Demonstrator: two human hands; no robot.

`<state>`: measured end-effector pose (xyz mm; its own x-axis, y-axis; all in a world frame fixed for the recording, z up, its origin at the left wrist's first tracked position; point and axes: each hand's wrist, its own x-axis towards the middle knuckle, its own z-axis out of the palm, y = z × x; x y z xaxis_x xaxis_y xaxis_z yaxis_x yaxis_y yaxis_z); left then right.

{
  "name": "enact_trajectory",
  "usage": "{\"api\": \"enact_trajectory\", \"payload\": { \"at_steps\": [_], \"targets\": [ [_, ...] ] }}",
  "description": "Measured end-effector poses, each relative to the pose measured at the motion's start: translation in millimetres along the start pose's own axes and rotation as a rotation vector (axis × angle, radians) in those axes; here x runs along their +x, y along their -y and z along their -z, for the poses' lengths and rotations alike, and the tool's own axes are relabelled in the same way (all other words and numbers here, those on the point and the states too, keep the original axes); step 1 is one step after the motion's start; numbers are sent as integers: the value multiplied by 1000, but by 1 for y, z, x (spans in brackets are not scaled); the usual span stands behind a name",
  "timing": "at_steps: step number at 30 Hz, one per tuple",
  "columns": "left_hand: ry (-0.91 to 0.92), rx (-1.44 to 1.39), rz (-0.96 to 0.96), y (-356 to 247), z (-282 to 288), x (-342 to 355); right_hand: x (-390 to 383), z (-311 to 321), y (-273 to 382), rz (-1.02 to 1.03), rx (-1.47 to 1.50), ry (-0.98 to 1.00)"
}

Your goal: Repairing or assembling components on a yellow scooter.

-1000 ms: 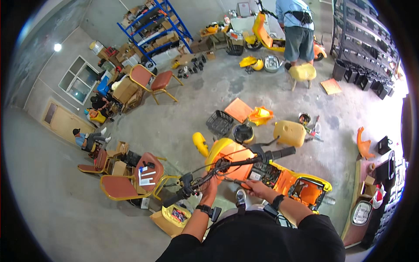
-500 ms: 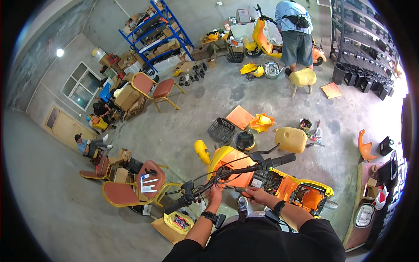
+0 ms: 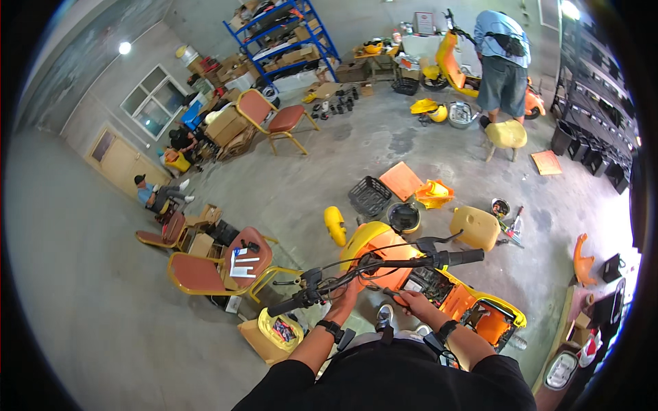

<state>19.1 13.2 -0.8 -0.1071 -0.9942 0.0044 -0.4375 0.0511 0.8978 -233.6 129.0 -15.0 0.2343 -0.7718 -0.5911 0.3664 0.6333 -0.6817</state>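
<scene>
An orange-and-yellow scooter (image 3: 384, 271) with open bodywork stands before me, its black handlebar (image 3: 459, 257) and cables crossing the front. My left hand (image 3: 341, 301) is raised beneath the handlebar against the front section, its fingers curled round something that the bar and cables hide. My right hand (image 3: 411, 301) is closed on the handle of a dark hand tool (image 3: 388, 292), which points left toward the area near my left hand. The tool's tip is too small to make out. An open electronics compartment (image 3: 421, 284) lies just right of the tool.
Red chairs (image 3: 192, 272) stand left, near a yellow bag (image 3: 277, 330). A black crate (image 3: 369, 195), loose panels (image 3: 401, 179) and a yellow stool (image 3: 474, 227) lie ahead. A co-worker (image 3: 500, 61) bends over another scooter; people sit at left (image 3: 157, 195). A cluttered bench (image 3: 567, 342) is right.
The view has shifted, so most of the room appears further right. My hands have moved only slightly, staying at the scooter's front with the tool in my right hand.
</scene>
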Motion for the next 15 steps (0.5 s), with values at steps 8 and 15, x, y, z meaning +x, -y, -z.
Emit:
{"api": "enact_trajectory", "payload": {
  "at_steps": [8,15],
  "targets": [
    [77,-111,34,60,-18,11,-4,-6,-7,85,-155,11],
    [209,214,-7,26,3,-10,10,1,-19,211,-252,-102]
  ]
}}
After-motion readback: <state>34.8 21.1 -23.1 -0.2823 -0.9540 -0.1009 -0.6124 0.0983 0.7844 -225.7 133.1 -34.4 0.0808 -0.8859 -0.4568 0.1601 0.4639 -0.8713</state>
